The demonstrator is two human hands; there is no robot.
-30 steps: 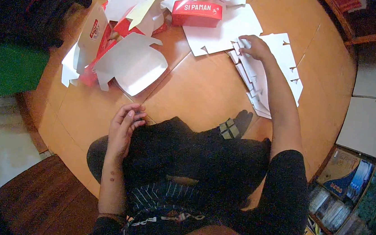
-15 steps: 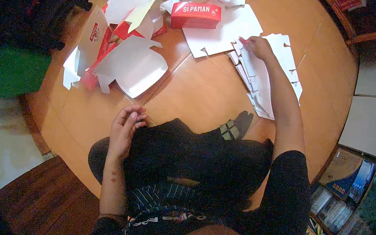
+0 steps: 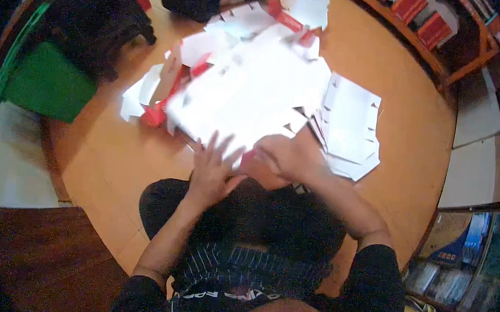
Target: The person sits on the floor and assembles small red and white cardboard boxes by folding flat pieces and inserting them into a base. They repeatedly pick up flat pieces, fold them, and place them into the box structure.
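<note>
- Hands have come together since a second ago — the right hand (image 3: 283, 159) has left the flat stack (image 3: 349, 126) on the right, and the left hand (image 3: 212, 173) has lifted off the lap.
- Card now sits between them: a large white box blank (image 3: 244, 95), blurred with motion, its near edge at the fingertips. The left fingers are spread against it; the right hand looks curled on that edge, though the blur hides the exact grip.
- Judging by this, one blank has been drawn off for working.
- Red-and-white boxes (image 3: 159, 96) lie open on the left — nothing shows inside them.
- Wooden floor (image 3: 111, 161) carries everything.
</note>
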